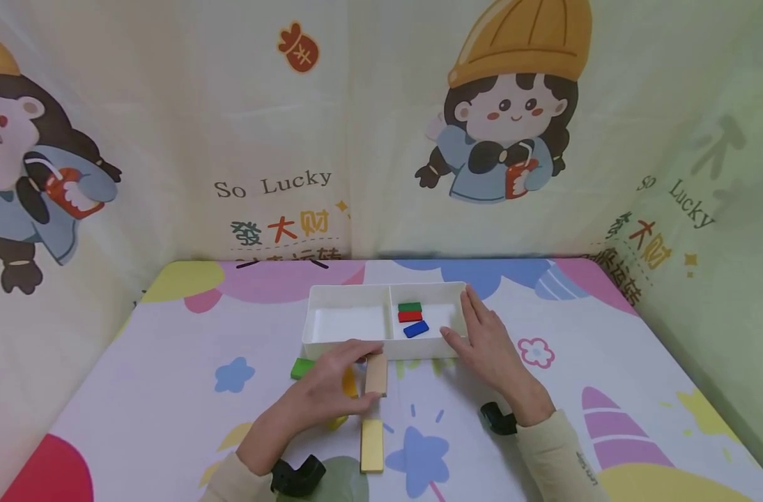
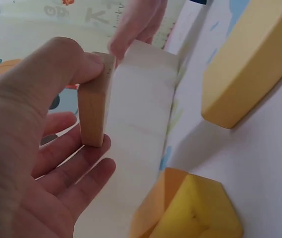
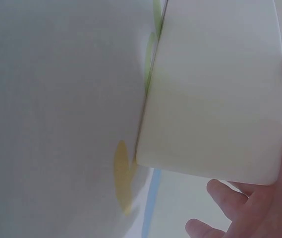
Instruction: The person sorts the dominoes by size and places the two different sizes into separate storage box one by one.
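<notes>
Between thumb and fingertips, my left hand (image 1: 318, 390) pinches a plain wooden block (image 1: 376, 375), close to the front wall of a white two-compartment box (image 1: 428, 350). In the left wrist view the same wooden block (image 2: 92, 109) stands on edge between thumb and fingers. My right hand (image 1: 494, 348) grips the box's right end, thumb over the front rim and fingers along the end wall. A green block (image 1: 410, 307), a red block (image 1: 410, 317) and a blue block (image 1: 416, 329) lie in the right compartment; the left one holds none.
A long pale yellow block (image 1: 371, 446) lies on the table nearer to me. Partly hidden behind my left hand are a green block (image 1: 301, 368) and orange-yellow pieces (image 1: 350, 382). The patterned tablecloth (image 1: 168, 390) meets a printed curtain (image 1: 381, 139) at the back.
</notes>
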Demonstrator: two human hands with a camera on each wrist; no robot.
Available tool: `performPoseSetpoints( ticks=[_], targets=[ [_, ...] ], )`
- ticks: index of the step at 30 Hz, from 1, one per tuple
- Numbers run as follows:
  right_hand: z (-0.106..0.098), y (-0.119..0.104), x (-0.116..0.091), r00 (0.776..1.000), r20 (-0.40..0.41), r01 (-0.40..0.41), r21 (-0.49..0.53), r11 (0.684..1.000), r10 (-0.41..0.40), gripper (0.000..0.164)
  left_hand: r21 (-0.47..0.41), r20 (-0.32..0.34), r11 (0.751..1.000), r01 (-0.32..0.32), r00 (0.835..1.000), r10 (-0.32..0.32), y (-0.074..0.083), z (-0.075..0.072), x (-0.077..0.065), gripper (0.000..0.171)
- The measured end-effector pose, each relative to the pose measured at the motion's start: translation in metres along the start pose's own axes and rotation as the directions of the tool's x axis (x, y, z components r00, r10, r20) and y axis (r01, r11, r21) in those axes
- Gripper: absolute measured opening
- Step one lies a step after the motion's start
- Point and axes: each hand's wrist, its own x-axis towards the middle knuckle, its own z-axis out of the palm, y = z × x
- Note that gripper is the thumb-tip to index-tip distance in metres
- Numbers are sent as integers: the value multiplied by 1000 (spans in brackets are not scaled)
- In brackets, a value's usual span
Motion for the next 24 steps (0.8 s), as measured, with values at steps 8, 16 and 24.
performPoseSetpoints(
  ticks=[8, 16, 24],
  targets=[
    [0, 0, -2, 1000, 19, -18, 27, 999, 18, 86, -59, -64, 997, -53, 997, 49, -2, -5, 0, 67],
    [1, 0, -3, 1000, 4, -16, 25, 1000, 16, 87, -173, -117, 984, -38, 993, 18, -3, -16, 10, 66],
    [1, 2, -5, 1000, 9, -17, 38, 999, 17, 86, -171, -118, 983, 63, 989, -84, -1, -24, 18, 69]
  ],
)
